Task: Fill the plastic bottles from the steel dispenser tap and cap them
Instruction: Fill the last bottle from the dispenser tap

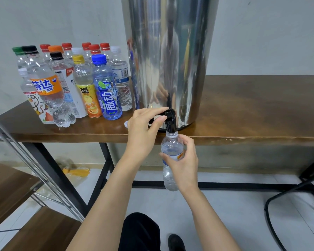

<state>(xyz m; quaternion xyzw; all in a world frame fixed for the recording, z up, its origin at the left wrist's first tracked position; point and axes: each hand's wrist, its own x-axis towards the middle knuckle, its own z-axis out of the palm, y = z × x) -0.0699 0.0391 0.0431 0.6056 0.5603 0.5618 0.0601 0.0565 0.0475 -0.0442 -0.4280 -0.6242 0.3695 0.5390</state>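
A tall steel dispenser [170, 57] stands on the brown table [252, 109], its black tap [170, 120] overhanging the front edge. My left hand [145, 127] pinches the tap's lever between thumb and fingers. My right hand [184, 163] grips a clear uncapped plastic bottle [170, 147], held upright below the table edge with its mouth right under the spout. A small white cap [125, 124] lies on the table just left of my left hand, partly hidden by it.
Several capped bottles [74, 84] with red, orange, black, yellow, blue and white caps crowd the table left of the dispenser. Black table legs and a floor bar [225, 184] run underneath. Wooden steps with a metal rail [25, 178] stand at the left. Cables lie at the right.
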